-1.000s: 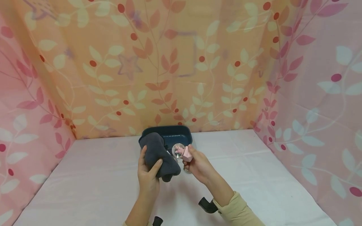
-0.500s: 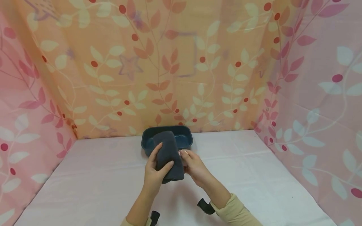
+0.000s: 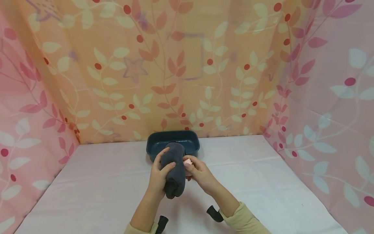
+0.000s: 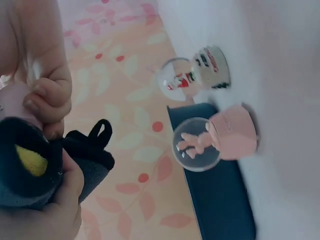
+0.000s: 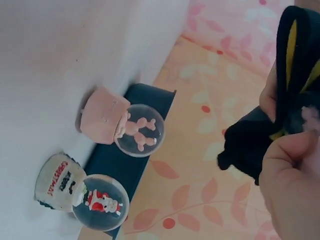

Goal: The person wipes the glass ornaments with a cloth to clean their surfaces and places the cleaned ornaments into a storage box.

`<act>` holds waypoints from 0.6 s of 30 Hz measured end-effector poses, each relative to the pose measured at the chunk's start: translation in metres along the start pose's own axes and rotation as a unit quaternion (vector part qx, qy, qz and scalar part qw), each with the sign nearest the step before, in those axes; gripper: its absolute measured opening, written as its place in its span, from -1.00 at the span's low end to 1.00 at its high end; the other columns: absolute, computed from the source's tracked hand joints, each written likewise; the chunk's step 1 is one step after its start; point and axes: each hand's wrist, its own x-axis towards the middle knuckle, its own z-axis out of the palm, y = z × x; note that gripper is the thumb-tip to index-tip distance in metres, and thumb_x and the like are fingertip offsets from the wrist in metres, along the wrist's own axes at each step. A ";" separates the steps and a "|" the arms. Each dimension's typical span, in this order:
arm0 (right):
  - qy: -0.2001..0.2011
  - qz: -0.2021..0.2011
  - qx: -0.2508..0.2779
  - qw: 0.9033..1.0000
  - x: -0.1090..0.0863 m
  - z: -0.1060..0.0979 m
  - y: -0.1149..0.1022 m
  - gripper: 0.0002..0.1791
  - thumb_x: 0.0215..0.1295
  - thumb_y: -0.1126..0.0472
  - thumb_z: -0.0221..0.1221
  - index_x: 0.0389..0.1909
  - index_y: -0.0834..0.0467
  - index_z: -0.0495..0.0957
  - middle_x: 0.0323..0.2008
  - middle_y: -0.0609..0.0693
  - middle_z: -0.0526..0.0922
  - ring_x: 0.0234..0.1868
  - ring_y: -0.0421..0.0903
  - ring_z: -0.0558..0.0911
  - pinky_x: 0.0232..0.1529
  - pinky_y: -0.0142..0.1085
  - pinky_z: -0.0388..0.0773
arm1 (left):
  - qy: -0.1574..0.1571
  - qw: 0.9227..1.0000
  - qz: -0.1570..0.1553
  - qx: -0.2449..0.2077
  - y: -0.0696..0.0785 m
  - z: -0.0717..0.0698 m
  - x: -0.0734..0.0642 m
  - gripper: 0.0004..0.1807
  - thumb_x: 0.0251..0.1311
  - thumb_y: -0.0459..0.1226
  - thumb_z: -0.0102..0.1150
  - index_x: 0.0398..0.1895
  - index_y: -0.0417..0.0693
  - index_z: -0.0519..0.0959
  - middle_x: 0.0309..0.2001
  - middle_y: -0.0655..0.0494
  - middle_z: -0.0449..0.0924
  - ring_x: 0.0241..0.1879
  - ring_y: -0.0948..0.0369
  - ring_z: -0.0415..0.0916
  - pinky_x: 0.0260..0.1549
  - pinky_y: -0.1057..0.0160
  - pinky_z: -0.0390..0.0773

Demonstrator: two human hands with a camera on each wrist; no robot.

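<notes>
My left hand (image 3: 157,178) grips a folded dark grey cloth (image 3: 175,178). It has a black hanging loop and a yellow inner side, plain in the left wrist view. My right hand (image 3: 204,177) pinches the pink base of a snow globe (image 3: 187,162) close against the cloth's right side. In the right wrist view the held globe (image 5: 309,119) sits partly inside a fold of the cloth, and most of its ball is hidden. Beyond the hands, a second pink snow globe (image 4: 232,132) with a balloon-dog figure and a Christmas snow globe (image 4: 212,69) stand upright on the table.
A dark blue rectangular tray (image 3: 152,150) stands at the back of the white table (image 3: 102,182), behind the standing globes. Patterned curtains (image 3: 222,81) close off the back and both sides. Black curved pieces (image 3: 214,214) show by the sleeves.
The cloth has moved right and been turned and folded over toward the right hand. The held pink globe, in plain sight a second ago, is now against the cloth and mostly covered.
</notes>
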 end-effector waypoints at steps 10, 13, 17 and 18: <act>-0.019 -0.027 0.029 0.999 -0.002 -0.006 0.004 -0.33 0.40 -0.07 0.09 0.26 0.37 0.26 -0.16 0.06 0.44 -0.23 -0.10 0.49 -0.21 -0.36 0.52 | 0.077 0.990 -0.044 -0.106 0.002 -0.005 0.005 -0.30 0.21 -0.45 -0.05 0.46 -0.09 0.11 0.34 -0.11 0.14 0.03 0.14 0.40 -0.25 0.40 0.55; -0.015 -0.012 0.050 0.999 -0.002 -0.006 0.004 -0.31 0.43 -0.08 0.04 0.29 0.39 0.21 -0.12 0.06 0.45 -0.21 -0.09 0.50 -0.16 -0.34 0.52 | 0.075 0.988 -0.055 -0.120 0.001 -0.007 0.005 -0.30 0.23 -0.42 -0.05 0.47 -0.07 0.07 0.35 -0.09 0.14 0.04 0.15 0.41 -0.22 0.40 0.55; 0.009 0.009 0.093 0.996 -0.001 -0.006 0.000 -0.34 0.49 -0.09 -0.08 0.29 0.39 0.15 -0.09 0.06 0.45 -0.21 -0.09 0.51 -0.13 -0.35 0.53 | 0.069 0.988 -0.058 -0.125 -0.002 -0.009 0.002 -0.32 0.30 -0.40 -0.05 0.48 -0.02 0.05 0.38 -0.08 0.10 0.03 0.20 0.44 -0.15 0.38 0.54; 0.018 0.012 0.099 0.995 -0.001 -0.005 -0.001 -0.36 0.51 -0.09 -0.12 0.27 0.38 0.15 -0.10 0.05 0.46 -0.23 -0.10 0.52 -0.14 -0.35 0.54 | 0.066 0.988 -0.052 -0.126 -0.003 -0.010 0.001 -0.32 0.30 -0.41 -0.05 0.47 -0.01 0.05 0.38 -0.08 0.08 0.03 0.21 0.43 -0.14 0.39 0.54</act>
